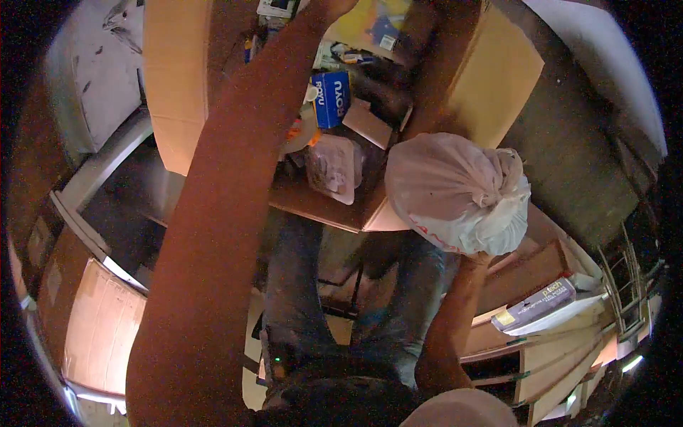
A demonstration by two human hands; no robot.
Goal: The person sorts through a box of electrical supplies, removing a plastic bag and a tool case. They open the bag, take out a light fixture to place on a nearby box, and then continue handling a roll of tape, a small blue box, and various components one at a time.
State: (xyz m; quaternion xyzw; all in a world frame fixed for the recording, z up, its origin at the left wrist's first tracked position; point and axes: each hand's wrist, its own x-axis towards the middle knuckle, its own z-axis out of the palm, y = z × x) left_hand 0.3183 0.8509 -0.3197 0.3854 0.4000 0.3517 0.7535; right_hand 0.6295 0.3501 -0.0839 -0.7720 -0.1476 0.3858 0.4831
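My right hand [482,261] holds a tied white plastic bag [445,181] with red lettering, beside the right front corner of an open cardboard box [320,206]. The full bag hides most of my fingers. My left arm stretches across the box to its far side, where my left hand [333,7] is cut off by the top edge of the view, its fingers out of sight. Near that hand lies a yellow and blue packet [370,28]. Inside the box are a blue ROYU carton [331,99], a clear plastic tray [332,169] and a small brown carton [368,124].
At the right, a purple and white p.tech box [537,306] rests on other cardboard. A box flap [498,78] sticks out on the right, another flap [174,85] on the left. More cardboard [99,327] stands at lower left. My legs [292,285] are below the box.
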